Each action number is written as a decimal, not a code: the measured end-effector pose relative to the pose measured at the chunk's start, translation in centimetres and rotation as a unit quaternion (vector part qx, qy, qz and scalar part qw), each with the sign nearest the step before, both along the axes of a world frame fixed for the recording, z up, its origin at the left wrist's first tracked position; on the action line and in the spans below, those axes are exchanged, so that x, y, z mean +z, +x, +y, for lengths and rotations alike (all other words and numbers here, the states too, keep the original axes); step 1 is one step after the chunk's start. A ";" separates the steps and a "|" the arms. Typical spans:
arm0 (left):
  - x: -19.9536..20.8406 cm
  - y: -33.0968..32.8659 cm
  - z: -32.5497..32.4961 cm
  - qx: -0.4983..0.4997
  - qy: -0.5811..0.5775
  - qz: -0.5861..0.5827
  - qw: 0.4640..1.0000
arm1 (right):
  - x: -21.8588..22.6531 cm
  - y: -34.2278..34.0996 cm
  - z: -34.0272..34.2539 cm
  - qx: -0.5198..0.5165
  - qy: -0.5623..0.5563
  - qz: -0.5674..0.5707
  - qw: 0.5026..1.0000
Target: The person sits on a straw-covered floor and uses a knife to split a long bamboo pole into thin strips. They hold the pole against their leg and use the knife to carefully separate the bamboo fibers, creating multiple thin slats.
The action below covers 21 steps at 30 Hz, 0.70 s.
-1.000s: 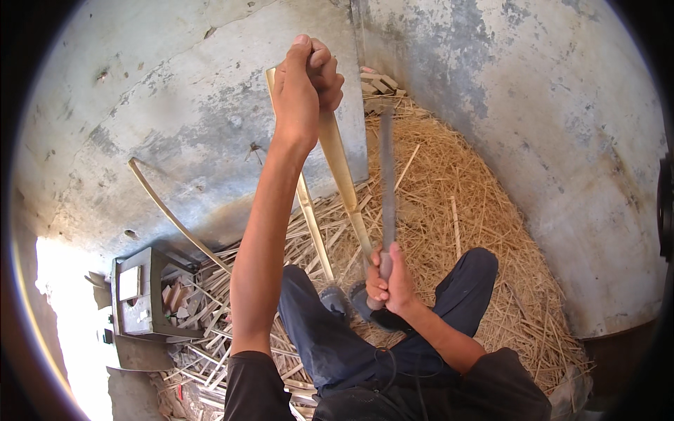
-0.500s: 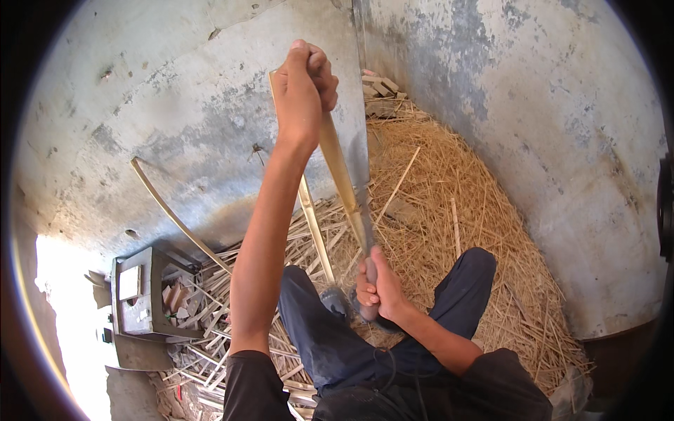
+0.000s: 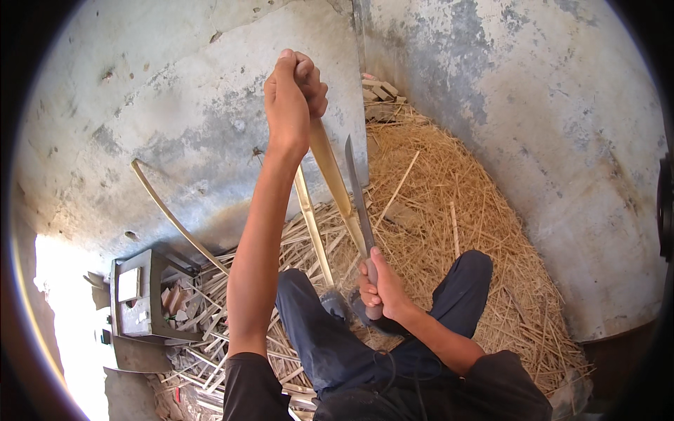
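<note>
My left hand [image 3: 291, 102] is raised high in front of the wall, its fingers closed round the upper end of a pale bamboo strip [image 3: 338, 186]. The strip slants down toward my right hand [image 3: 386, 284], which is wrapped round the brown handle of a long knife [image 3: 359, 196]. Its dark, narrow blade points up and stands just right of the strip, with a gap near the tip. A second bamboo strip [image 3: 313, 223] emerges from behind my left forearm and runs down to my feet; its upper part is hidden, so I cannot tell whether it is held too.
Bamboo strips [image 3: 295, 245] lie between my legs and the wall. A broad heap of straw-like shavings [image 3: 428, 182] fills the corner and right side. At left, a dark wooden frame [image 3: 147, 295] lies near a curved strip [image 3: 175, 217]. Blocks [image 3: 379, 90] are stacked in the far corner.
My left hand has shifted slightly left and down with the strip. The knife blade has come away from the strip, and its tip now shows. My right hand is almost in place.
</note>
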State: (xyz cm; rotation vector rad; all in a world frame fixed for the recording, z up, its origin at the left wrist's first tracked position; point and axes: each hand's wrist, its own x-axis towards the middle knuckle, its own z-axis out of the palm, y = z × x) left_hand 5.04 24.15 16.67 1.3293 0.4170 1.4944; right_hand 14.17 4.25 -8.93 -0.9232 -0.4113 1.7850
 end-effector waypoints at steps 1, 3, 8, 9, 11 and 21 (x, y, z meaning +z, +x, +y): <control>0.0 -0.2 0.0 0.003 0.001 0.004 1.000 | 1.3 0.2 -0.2 -0.004 0.022 -0.002 1.000; 0.0 -0.2 0.0 0.003 0.004 0.006 1.000 | 3.1 0.4 -0.2 -0.030 0.090 0.000 0.996; -0.1 1.2 0.3 -0.018 0.016 -0.001 1.000 | 0.5 -1.2 0.3 -0.120 0.182 -0.027 0.976; -0.1 1.1 0.3 -0.013 0.008 -0.006 1.000 | -0.1 -1.0 0.4 -0.080 0.114 -0.023 0.990; 0.0 0.7 0.4 -0.003 -0.007 -0.017 1.000 | -1.0 -0.1 0.3 0.000 -0.025 -0.013 1.000; 0.1 0.1 -0.2 0.001 -0.005 0.005 1.000 | -0.6 -0.3 0.9 -0.046 0.099 -0.086 0.990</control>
